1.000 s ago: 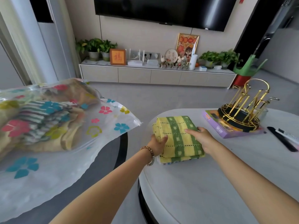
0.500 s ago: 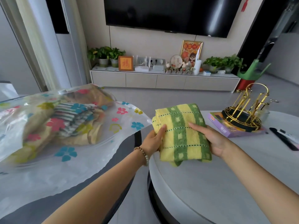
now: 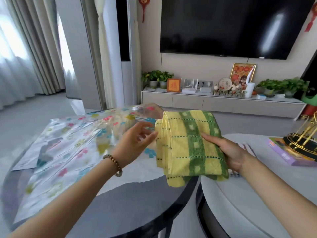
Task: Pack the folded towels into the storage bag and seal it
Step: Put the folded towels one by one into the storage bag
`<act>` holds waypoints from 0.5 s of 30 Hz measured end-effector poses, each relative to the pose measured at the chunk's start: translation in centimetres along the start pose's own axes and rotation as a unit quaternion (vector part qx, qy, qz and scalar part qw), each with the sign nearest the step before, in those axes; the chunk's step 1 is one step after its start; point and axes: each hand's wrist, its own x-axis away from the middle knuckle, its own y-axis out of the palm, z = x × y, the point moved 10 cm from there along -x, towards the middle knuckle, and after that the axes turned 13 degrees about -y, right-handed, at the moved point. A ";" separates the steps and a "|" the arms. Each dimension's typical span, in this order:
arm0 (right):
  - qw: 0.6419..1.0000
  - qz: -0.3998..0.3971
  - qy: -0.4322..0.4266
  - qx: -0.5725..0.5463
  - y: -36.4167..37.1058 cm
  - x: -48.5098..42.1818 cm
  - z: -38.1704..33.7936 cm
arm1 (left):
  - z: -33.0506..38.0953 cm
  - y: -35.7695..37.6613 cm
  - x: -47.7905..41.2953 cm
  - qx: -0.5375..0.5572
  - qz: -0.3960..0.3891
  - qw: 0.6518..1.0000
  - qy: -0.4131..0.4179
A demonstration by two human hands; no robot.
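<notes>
Several folded pieces show through the flower-printed storage bag (image 3: 68, 143) at my far left, though blur keeps me from counting them. The bag lies flat on the dark round table (image 3: 137, 203), bulging at its far end where those packed towels (image 3: 120, 124) sit. I cannot make out its mouth or zip strip, so I judge it unsealed but can't swear to it.

My left hand (image 3: 135, 143) hovers over the bag's right part, fingers spread and loose, holding nothing. Its fingertips are right at the left edge of the yellow-and-green towel (image 3: 188, 145), touching or just short, I cannot tell which.

That towel is up in the air between the two tables, folded, with one corner sagging down. My right hand (image 3: 229, 152) holds it by its right side, thumb on top and fingers curled underneath.

So packing looks partway done: this towel has yet to go in, then comes the sealing.

Further right is the pale round table (image 3: 257, 203), with a purple box (image 3: 288, 155) and a gold wire rack (image 3: 305, 134) on it, well apart from my path. I'd say the limp plastic is the real obstacle, as it needs lifting open one-handed.
</notes>
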 end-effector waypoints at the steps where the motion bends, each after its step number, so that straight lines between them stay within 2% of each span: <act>1: 1.000 -0.008 0.002 -0.007 1.1 -0.1 0.5 | -1.2 -2.2 0.9 -0.013 0.023 1.000 0.012; 4: 1.000 -0.024 0.017 -0.012 3.8 -0.5 2.3 | -5.8 -6.2 2.8 -0.127 0.028 0.991 -0.011; 6: 0.999 -0.035 0.035 -0.015 5.3 -0.8 3.8 | -8.7 -7.0 4.1 -0.279 -0.008 0.960 -0.030; 8: 0.997 -0.045 0.055 -0.016 6.6 -1.0 5.0 | -10.6 -7.1 5.1 -0.376 -0.038 0.925 -0.038; 11: 0.994 -0.072 0.079 -0.010 8.8 -1.3 6.5 | -11.9 -8.5 5.3 -0.393 -0.023 0.916 -0.079; 15: 0.991 -0.094 0.093 -0.006 10.8 -1.5 7.7 | -11.6 -10.4 4.4 -0.344 0.021 0.934 -0.097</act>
